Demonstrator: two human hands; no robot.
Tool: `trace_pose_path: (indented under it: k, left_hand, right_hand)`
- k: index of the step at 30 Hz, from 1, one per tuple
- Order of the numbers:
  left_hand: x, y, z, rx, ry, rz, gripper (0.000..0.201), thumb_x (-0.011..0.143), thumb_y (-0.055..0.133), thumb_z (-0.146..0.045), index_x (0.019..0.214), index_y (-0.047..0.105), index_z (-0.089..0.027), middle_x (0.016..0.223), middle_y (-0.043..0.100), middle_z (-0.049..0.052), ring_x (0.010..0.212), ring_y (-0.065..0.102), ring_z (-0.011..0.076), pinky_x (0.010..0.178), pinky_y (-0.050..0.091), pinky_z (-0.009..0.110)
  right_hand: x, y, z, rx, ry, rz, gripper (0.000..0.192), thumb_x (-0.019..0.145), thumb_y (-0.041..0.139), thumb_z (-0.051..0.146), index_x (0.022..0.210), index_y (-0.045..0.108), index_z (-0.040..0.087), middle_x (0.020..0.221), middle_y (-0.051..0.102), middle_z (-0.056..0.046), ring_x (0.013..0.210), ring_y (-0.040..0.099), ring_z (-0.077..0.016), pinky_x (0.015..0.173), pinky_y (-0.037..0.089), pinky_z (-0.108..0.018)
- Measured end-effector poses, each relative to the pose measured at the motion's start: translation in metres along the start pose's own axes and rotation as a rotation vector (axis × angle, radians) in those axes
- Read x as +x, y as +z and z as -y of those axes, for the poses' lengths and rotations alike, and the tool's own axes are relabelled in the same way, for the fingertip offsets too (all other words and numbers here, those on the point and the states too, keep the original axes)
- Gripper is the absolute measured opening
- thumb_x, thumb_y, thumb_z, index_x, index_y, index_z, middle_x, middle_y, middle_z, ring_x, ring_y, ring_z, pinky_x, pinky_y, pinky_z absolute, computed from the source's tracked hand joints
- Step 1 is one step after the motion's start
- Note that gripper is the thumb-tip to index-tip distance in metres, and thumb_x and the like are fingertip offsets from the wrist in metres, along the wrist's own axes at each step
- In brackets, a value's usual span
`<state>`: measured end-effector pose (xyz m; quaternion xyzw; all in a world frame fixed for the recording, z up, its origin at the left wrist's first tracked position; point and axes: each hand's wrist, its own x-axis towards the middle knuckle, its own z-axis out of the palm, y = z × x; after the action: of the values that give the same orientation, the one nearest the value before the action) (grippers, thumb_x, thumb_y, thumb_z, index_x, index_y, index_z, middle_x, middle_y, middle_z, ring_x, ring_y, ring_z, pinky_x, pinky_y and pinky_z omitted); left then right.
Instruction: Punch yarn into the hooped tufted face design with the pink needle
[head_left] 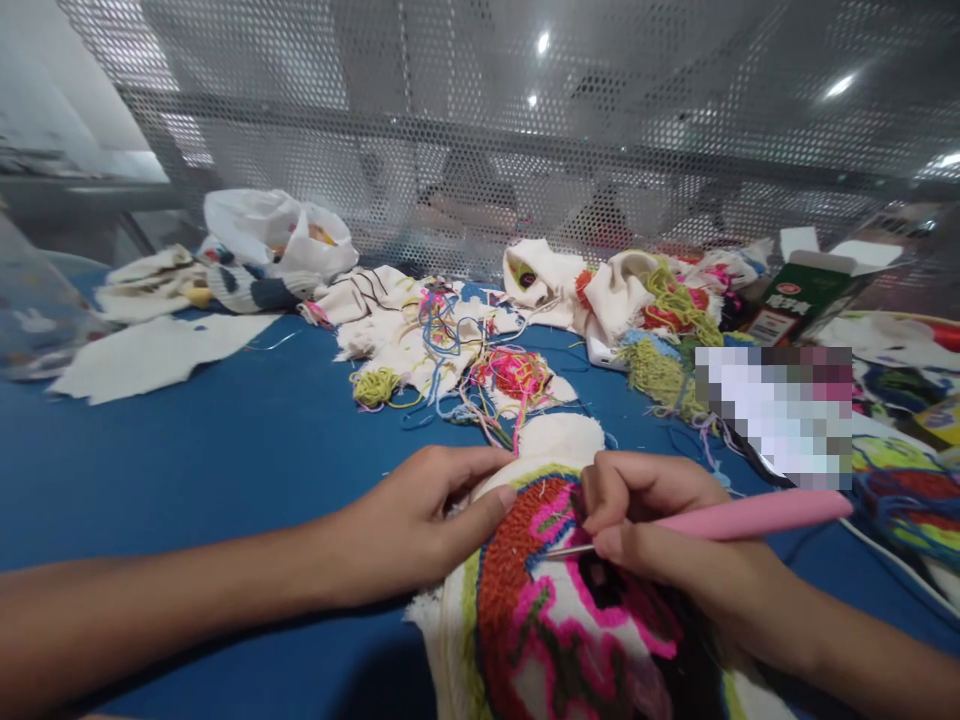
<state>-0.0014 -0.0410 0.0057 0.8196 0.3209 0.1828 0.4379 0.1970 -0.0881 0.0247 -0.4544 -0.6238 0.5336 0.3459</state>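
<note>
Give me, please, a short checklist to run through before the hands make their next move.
1. Right hand gripping the pink tool: ok.
2. Tool's metal tip at the blue edging: ok.
3. Left hand on the embroidery's edge: ok.
4. Left thumb apart from the tip: ok.
5. Loose yarn clear of the embroidery's far edge: not ok, strands reach it.
6. Tool threaded: cannot tell.

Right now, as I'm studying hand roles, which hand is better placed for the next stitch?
Probably the right hand: it holds the pink-handled tool, its metal tip at the embroidery. The left hand rests along the embroidery's left side.
</note>
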Motion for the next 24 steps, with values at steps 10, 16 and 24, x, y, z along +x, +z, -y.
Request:
trace_pose_path:
  k: [10,16,24]
  left_hand:
    - [-0.002,-0.001,0.0,-0.019,-0.025,-0.007,0.031,0.087,0.038,-0.035,0.092,0.058,-0.012,0.085,0.062,0.002,0.072,0.054,0.0134,0.059,0.042,0.019]
    - [-0.005,0.0,0.001,0.017,0.022,-0.054,0.031,0.086,0.039,-0.034,0.095,0.059,-0.012,0.084,0.063,0.003,0.074,0.055,0.0144,0.06,0.044,0.02]
    - [-0.012,0.001,-0.007,0.146,0.084,-0.153,0.029,0.086,0.04,-0.033,0.098,0.059,-0.015,0.07,0.061,0.001,0.078,0.057,0.0168,0.064,0.045,0.021]
  right_hand:
    - [-0.001,-0.001,0.003,-0.06,-0.014,0.068,0.018,0.072,0.053,0.02,0.059,0.041,0.018,0.057,0.041,0.004,0.053,0.036,-0.0084,0.046,0.028,-0.02]
    - [-0.007,-0.003,0.006,-0.357,-0.227,0.181,0.019,0.08,0.047,0.024,0.064,0.04,0.018,0.059,0.043,0.004,0.054,0.037,-0.0085,0.048,0.029,-0.02]
    - [-0.011,0.011,0.013,-0.625,-0.363,0.162,0.018,0.075,0.049,0.013,0.061,0.041,0.02,0.059,0.048,0.003,0.051,0.04,-0.0084,0.048,0.03,-0.021]
